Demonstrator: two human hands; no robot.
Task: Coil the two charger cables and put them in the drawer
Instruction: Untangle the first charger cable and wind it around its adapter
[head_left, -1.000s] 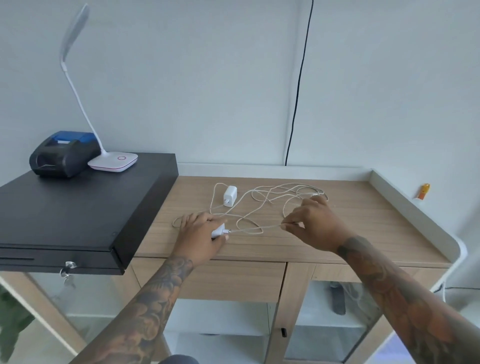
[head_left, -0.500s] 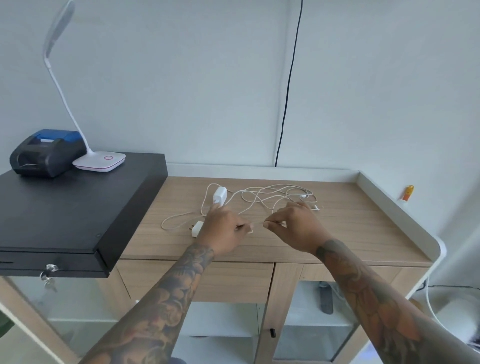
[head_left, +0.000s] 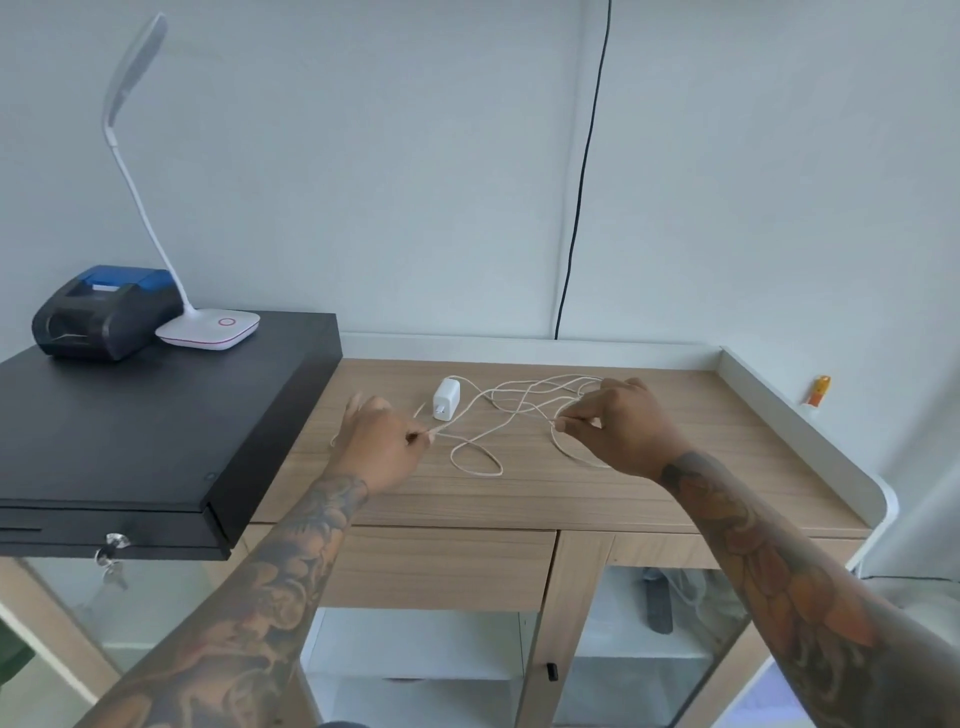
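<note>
- Left hand (head_left: 376, 447): above the bench (head_left: 649, 499), near its left end; thumb & forefinger pinch a white cable (head_left: 478, 460) at approx. the hand's right edge. The other fingers are curled; whether they hold a plug is not clear.
- Right hand (head_left: 621, 428): above the bench, right of centre; fingertips pinch the cable too, so a slack run hangs btwn both hands and loops onto the wood.
- White charger block (head_left: 445, 399): lies flat on the bench btwn the hands, nearer the back edge, apart from both.
- Tangle of cable: spread on the bench behind the right hand; the 2 cables cannot be told apart here.
- Drawer (head_left: 441, 566): under the bench top, front closed.
- Black cash box (head_left: 156, 431): left end, w/ keys (head_left: 111, 558) in its lock; on top, a small printer (head_left: 101, 312) & a white desk lamp (head_left: 208, 327), touching.
- Black wire (head_left: 584, 171): runs down the wall.
</note>
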